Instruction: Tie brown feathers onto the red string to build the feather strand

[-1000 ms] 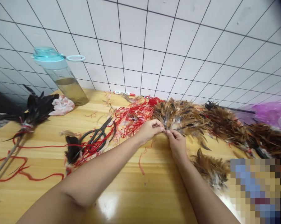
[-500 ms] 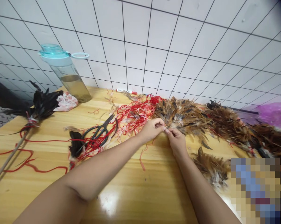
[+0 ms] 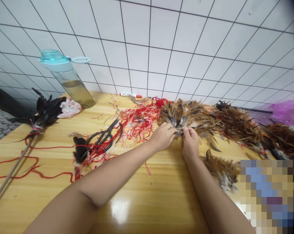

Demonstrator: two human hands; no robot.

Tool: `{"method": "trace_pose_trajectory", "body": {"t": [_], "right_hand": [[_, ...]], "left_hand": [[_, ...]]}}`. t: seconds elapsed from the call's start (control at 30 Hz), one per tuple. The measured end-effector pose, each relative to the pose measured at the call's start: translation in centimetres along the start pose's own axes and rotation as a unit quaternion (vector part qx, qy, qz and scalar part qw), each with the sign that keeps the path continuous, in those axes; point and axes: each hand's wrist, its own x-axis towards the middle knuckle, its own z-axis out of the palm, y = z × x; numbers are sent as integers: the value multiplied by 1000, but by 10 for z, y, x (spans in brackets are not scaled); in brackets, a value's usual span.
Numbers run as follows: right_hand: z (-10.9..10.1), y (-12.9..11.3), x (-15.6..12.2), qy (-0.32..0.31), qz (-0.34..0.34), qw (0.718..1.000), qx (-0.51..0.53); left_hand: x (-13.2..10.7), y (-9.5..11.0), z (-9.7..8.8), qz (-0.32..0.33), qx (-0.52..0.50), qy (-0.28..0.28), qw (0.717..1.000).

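Note:
A wide bunch of brown feathers (image 3: 191,112) lies near the wall, with its pale quill ends toward me. My left hand (image 3: 163,136) is closed at its near edge, fingertips pinched among the quills. Just to the right, my right hand (image 3: 191,142) pinches feathers at the same edge between thumb and forefinger. Which single feathers each hand grips is too small to make out. A tangle of red strings (image 3: 139,120) lies left of the bunch, close beyond my left hand. Right of my right forearm is a smaller bunch of brown feathers (image 3: 219,169).
Black scissors (image 3: 104,135) rest among red strings at left, beside black feathers (image 3: 80,149). Farther left lie a stick (image 3: 14,169) tied with black feathers and a crumpled tissue (image 3: 69,108). A water bottle (image 3: 76,89) and a marker (image 3: 130,95) are near the wall; more feather bundles (image 3: 242,126) lie right.
Both hands have moved slightly forward, from just in front of the feather bunch into its near edge. The fingertips, almost touching before, are now a little apart.

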Motion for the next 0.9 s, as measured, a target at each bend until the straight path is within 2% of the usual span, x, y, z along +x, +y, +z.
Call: {"method": "trace_pose_trajectory", "body": {"t": [0.13,0.27,0.43,0.5,0.6,0.67,0.73,0.8,0.9], "right_hand": [[5,-1,-4,6,-4,1000,19],[6,-2,-7,-8,-12,1000,23],[0,-3,-6,2,-23,1000,13],[-1,-3,-5,8,-20,1000,8],[0,-2,-5,6,-8,1000,7],[2,-1,-6,-9,2,1000,5],[3,1,-7,-30,8,999,-12],[3,3,-8,-49,4,998,-31],[3,6,-9,-72,-10,996,-56]], "left_hand": [[4,5,8,-13,59,-34,998],[5,2,8,-36,52,-46,997],[0,-5,-6,-113,-62,36,991],[-1,-8,-11,-162,-156,64,972],[-1,-10,-13,-235,-321,77,914],[1,-9,-12,-254,-419,67,869],[2,-8,-10,-249,-478,52,841],[2,-7,-8,-236,-489,53,838],[2,-10,-5,-228,-472,70,849]]}}
